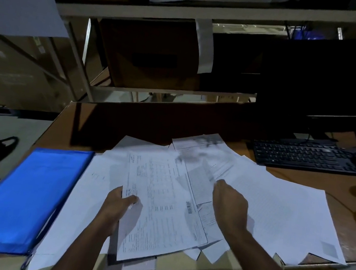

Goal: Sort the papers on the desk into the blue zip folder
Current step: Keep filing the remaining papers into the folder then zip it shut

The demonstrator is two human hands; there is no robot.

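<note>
Several white papers [277, 207] lie spread and overlapping across the brown desk [62, 131]. My left hand [119, 204] pinches the left edge of a printed sheet [161, 208] that lies on top of the pile, thumb on its upper face. My right hand [229, 205] reaches over the papers in the middle, fingers curled down onto them; whether it holds a sheet is hidden by the hand. The blue zip folder [22, 199] lies flat at the desk's left front, zip pull hanging at its near corner.
A black keyboard [305, 155] sits at the back right with a dark monitor [322, 87] behind it. Metal shelving with cardboard boxes [148, 51] stands beyond the desk. Some papers overhang the front edge.
</note>
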